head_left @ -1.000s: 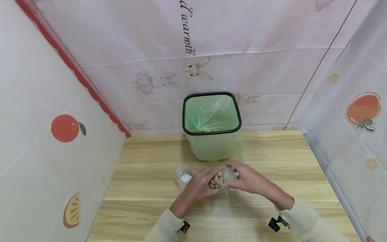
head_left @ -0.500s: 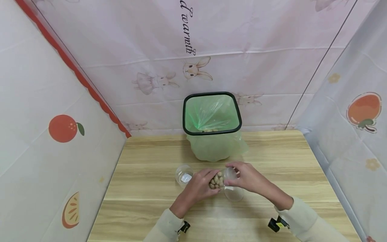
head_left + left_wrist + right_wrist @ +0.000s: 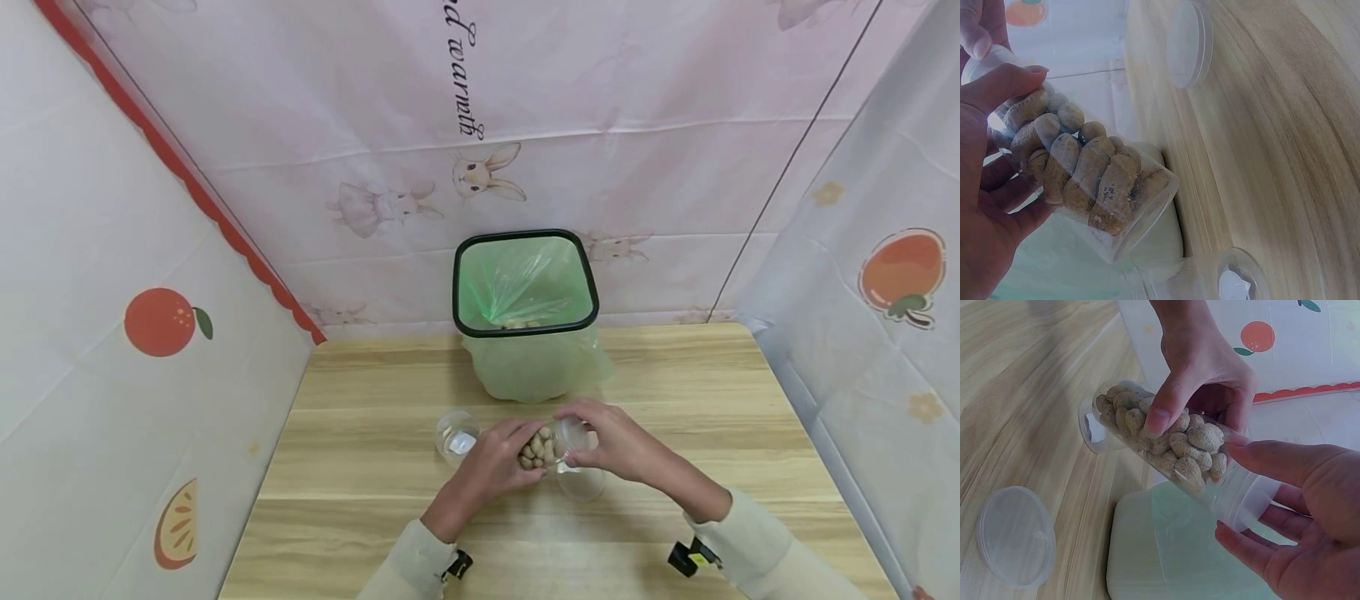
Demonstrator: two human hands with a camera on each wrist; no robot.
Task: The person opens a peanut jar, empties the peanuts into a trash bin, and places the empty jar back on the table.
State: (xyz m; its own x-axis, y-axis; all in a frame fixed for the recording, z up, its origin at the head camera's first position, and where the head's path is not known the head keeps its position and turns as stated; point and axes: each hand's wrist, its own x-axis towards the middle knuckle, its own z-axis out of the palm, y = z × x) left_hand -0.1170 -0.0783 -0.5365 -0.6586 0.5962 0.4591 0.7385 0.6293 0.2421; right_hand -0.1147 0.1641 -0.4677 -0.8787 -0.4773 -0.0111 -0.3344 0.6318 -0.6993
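Observation:
A clear jar [image 3: 1210,497] full of unshelled peanuts [image 3: 1094,172] is held tilted over the table between both hands. My left hand [image 3: 491,458] grips its body, thumb on one side and fingers on the other. Around the frosted screw lid [image 3: 1255,503] at the other end, my right hand [image 3: 622,443] curls its thumb and fingers. Beneath the right hand, a loose translucent lid [image 3: 1017,537] lies flat on the table. A second clear jar [image 3: 448,417], with a white piece visible at its bottom, stands just left of the left hand.
Behind the hands, against the rabbit-print backdrop, stands a bin with a black rim [image 3: 525,331] and a green bag liner [image 3: 525,367]. Some peanuts [image 3: 517,323] show inside it. Printed curtains [image 3: 840,333] border the wooden table [image 3: 360,500] on its sides.
The right thumb and fingers have shifted slightly around the lid. The left hand and the jar stay almost in the same place.

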